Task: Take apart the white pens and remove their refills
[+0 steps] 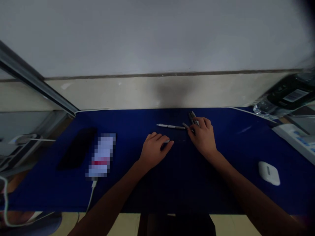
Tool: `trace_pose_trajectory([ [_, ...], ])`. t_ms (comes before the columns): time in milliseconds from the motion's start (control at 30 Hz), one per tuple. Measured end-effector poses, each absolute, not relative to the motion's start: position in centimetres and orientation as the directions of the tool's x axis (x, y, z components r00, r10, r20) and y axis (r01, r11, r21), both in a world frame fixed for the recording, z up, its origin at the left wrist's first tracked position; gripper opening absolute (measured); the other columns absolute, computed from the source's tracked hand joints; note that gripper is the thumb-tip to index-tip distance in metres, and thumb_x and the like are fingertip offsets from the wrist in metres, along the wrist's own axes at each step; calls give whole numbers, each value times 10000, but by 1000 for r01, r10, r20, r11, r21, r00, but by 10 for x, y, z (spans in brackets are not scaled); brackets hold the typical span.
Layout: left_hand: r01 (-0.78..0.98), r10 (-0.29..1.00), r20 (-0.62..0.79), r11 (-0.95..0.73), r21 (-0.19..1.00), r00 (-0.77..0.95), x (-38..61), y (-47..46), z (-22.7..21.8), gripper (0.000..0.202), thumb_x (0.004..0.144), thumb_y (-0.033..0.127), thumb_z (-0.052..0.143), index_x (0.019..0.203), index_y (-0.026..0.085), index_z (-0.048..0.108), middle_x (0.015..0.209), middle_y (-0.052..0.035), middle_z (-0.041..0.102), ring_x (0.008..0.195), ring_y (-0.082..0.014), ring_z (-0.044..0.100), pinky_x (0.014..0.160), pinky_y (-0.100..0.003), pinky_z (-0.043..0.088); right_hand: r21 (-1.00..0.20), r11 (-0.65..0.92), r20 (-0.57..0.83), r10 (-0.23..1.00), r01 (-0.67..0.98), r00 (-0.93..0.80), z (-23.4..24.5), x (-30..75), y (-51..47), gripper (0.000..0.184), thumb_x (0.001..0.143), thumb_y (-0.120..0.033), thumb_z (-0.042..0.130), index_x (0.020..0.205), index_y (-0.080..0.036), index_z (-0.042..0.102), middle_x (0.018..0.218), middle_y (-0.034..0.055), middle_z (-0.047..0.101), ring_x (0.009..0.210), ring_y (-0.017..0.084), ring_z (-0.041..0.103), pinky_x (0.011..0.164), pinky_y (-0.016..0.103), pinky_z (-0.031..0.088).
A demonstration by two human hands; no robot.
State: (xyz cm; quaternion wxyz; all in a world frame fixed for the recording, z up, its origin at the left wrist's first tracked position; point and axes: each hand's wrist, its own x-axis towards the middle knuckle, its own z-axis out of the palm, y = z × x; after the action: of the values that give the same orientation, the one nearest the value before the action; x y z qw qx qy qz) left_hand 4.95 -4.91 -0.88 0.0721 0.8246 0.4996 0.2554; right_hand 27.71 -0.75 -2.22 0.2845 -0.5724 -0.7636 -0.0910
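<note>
My right hand (203, 136) curls over a small bunch of dark and grey pens (192, 118) at the far side of a dark blue desk mat (236, 147). Their tips stick out past my fingers. A white and grey pen (171, 126) lies flat on the mat between my hands, its end almost at my right fingers. My left hand (156, 150) rests on the mat with fingers curled. A small pale object (166, 141) shows at its fingertips, too small to name.
A black phone (77, 148) and a blurred white device (101, 154) with a white charging cable lie left on the mat. A white earbud case (269, 173) sits right. A plastic-wrapped dark package (287, 93) and a white keyboard-like device (292, 137) stand beyond the right edge.
</note>
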Motion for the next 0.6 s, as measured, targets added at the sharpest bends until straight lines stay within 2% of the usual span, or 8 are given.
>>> trace_pose_trajectory([
  [100, 791, 865, 355, -481, 378, 355, 49, -49, -9, 309, 972, 419, 470, 869, 192, 653, 731, -22, 612, 772, -189, 536, 731, -334, 376, -280, 327, 596, 796, 903, -103, -11, 276, -12, 134, 882, -281, 604, 893, -175, 685, 1170, 132, 622, 1166, 351, 468, 910, 506, 431],
  [167, 796, 867, 359, -474, 376, 346, 49, -49, -9, 312, 973, 419, 466, 873, 192, 654, 744, -27, 622, 785, -194, 540, 739, -339, 377, -432, 366, 582, 811, 824, -55, -2, 276, -16, 128, 862, -308, 643, 907, -195, 681, 1099, 101, 654, 1098, 309, 531, 920, 468, 437],
  [200, 801, 869, 358, -469, 374, 341, 49, -49, -8, 314, 973, 423, 464, 878, 193, 656, 750, -29, 626, 791, -197, 541, 740, -341, 377, -536, 365, 524, 851, 761, -39, 2, 276, -18, 135, 853, -330, 659, 906, -208, 681, 1032, 81, 673, 1023, 281, 576, 876, 431, 462],
  [267, 811, 876, 355, -454, 370, 328, 48, -49, -7, 318, 973, 429, 460, 888, 197, 659, 759, -31, 631, 792, -199, 540, 736, -344, 376, -758, 267, 295, 954, 595, -53, 9, 275, -23, 189, 841, -392, 673, 937, -230, 684, 855, 42, 685, 778, 216, 628, 691, 346, 493],
  [333, 820, 881, 360, -438, 369, 309, 48, -48, -6, 320, 974, 427, 459, 882, 198, 662, 760, -32, 633, 792, -199, 540, 734, -345, 376, -885, 163, 149, 987, 436, -66, 13, 274, -26, 230, 809, -416, 706, 940, -228, 684, 768, 23, 666, 681, 183, 615, 605, 298, 474],
  [400, 825, 883, 367, -426, 371, 292, 47, -48, -5, 318, 972, 423, 464, 872, 197, 664, 757, -32, 633, 789, -198, 540, 730, -345, 376, -931, 110, 94, 994, 349, -62, 14, 273, -28, 242, 790, -408, 729, 956, -235, 695, 723, 7, 645, 642, 157, 587, 570, 269, 448],
  [533, 820, 887, 369, -418, 391, 277, 46, -47, -5, 317, 972, 422, 466, 867, 194, 660, 751, -28, 631, 783, -194, 537, 724, -343, 379, -976, 81, 88, 996, 203, 24, 13, 274, -27, 180, 818, -389, 710, 920, -242, 693, 646, -18, 598, 612, 128, 560, 596, 252, 462],
  [600, 814, 885, 374, -423, 398, 277, 46, -48, -6, 321, 974, 426, 461, 868, 194, 657, 751, -27, 629, 783, -193, 535, 722, -342, 378, -994, 65, 69, 997, 88, 38, 13, 274, -26, 166, 834, -392, 694, 873, -233, 667, 737, 2, 658, 664, 136, 612, 641, 261, 505],
])
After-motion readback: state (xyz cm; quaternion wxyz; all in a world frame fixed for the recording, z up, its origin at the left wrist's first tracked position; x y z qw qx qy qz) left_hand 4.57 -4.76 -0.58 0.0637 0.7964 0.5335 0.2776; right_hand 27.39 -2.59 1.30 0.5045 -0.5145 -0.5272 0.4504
